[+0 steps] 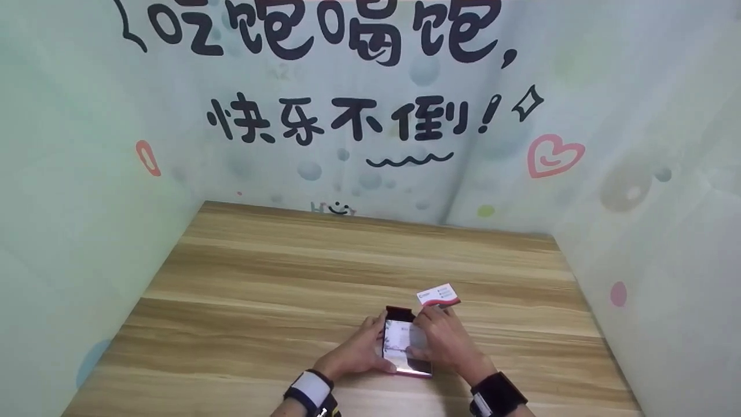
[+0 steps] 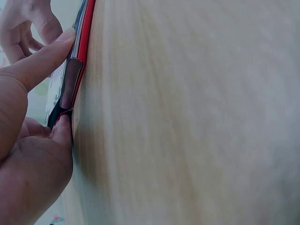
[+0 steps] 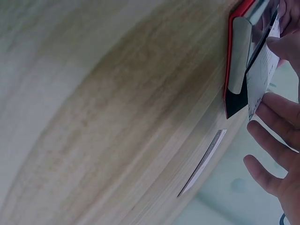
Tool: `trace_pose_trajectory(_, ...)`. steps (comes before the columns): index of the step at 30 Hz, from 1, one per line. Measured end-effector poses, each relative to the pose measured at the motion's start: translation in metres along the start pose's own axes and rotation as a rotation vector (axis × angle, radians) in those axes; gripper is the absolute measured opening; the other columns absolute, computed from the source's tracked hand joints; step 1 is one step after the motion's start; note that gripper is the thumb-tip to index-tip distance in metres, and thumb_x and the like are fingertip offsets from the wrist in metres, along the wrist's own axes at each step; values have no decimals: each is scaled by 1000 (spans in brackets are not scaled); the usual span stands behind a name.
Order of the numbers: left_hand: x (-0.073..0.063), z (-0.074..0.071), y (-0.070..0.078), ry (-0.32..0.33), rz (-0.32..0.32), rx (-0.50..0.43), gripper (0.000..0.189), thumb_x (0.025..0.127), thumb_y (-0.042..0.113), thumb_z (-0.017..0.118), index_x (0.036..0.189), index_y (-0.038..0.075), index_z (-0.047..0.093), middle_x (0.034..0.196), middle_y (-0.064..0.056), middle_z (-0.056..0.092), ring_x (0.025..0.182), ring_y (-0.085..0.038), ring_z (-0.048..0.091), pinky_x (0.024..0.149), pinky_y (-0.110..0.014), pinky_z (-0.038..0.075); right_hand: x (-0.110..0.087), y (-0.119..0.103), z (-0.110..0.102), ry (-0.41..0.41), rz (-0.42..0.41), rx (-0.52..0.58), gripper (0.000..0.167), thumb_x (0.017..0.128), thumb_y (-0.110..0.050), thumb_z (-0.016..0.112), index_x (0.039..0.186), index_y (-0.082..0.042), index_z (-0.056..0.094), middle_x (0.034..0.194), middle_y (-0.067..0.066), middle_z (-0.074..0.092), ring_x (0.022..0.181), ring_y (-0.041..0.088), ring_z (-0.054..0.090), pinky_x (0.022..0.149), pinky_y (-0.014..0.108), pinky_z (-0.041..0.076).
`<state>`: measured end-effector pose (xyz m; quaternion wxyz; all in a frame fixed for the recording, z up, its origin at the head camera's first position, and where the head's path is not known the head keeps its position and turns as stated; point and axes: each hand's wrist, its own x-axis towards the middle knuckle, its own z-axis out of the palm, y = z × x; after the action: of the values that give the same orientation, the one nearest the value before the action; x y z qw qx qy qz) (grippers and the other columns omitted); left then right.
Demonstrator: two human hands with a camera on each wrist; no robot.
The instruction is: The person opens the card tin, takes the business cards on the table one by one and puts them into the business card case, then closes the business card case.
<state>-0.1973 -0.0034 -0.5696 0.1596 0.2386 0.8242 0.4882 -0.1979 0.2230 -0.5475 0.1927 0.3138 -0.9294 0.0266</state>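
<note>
A business card case (image 1: 399,314) with a red edge, black lining and shiny metal tray lies opened on the table. My left hand (image 1: 360,352) grips its left side, thumb by the near corner and fingers farther up. In the left wrist view a finger presses the edge of the case (image 2: 85,44). Over the tray is a white card (image 1: 396,336) with a dark plant print. My right hand (image 1: 448,341) pinches this card by its right side. In the right wrist view the card (image 3: 263,70) stands tilted above the metal tray, between thumb and fingers.
A second card (image 1: 437,294), white with a red and dark band, lies flat just beyond my right hand. The wood-grain table (image 1: 260,278) meets a printed backdrop (image 1: 370,185) behind and at both sides. Bands are strapped on both wrists.
</note>
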Motion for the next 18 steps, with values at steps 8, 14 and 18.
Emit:
trace_pose_trajectory(8,2,-1,-1,-7,26,0,121,67,16,91,161,6,15,133,-19,42,126,-32,45,120,-53,32,-2,0,1,-33,25,9,52,70,-50,82,98,-9,72,101,5,70,101,23,64,93,45,53)
trace_pose_trajectory(14,1,0,-1,3,-8,-1,122,67,17,91,159,-2,13,139,-21,41,131,-35,45,122,-53,30,-2,0,3,-29,27,14,49,70,-47,82,97,-9,71,101,5,71,101,23,65,90,46,52)
trace_pose_trajectory(18,1,0,-1,1,-11,-2,122,67,18,91,159,-3,12,140,-23,40,134,-37,45,122,-53,29,-4,-2,3,-65,66,41,48,72,-47,82,101,-10,72,103,5,71,103,23,64,89,46,52)
